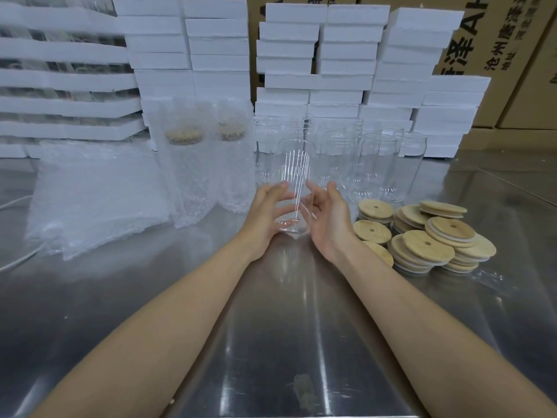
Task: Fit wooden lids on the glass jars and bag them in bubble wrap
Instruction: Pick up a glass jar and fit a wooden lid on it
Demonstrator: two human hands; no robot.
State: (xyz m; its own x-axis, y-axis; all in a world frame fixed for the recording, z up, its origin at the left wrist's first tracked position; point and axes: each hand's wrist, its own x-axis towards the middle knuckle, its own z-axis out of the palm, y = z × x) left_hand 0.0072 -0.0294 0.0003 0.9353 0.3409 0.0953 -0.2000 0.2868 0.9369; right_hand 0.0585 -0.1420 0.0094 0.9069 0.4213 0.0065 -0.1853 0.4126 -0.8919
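Between the two palms, the fingers (pixel 275 190) of the left hand (pixel 266 212) curl round the lower part of a bare glass jar (pixel 294 164). The right hand (pixel 328 220) lies loosely spread beside it, and I cannot tell whether it touches. Best to steady the jar upright on the steel table (pixel 271 327) with the left, then take one of the wooden lids (pixel 422 236) from the pile near the right and press it down level, not cocked.

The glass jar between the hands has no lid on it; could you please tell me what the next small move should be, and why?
Probably reach the right hand to the wooden lids piled just to its right and pick one up. The glass jar is open-topped, the left hand already grips its lower part, and the right hand lies open beside it.
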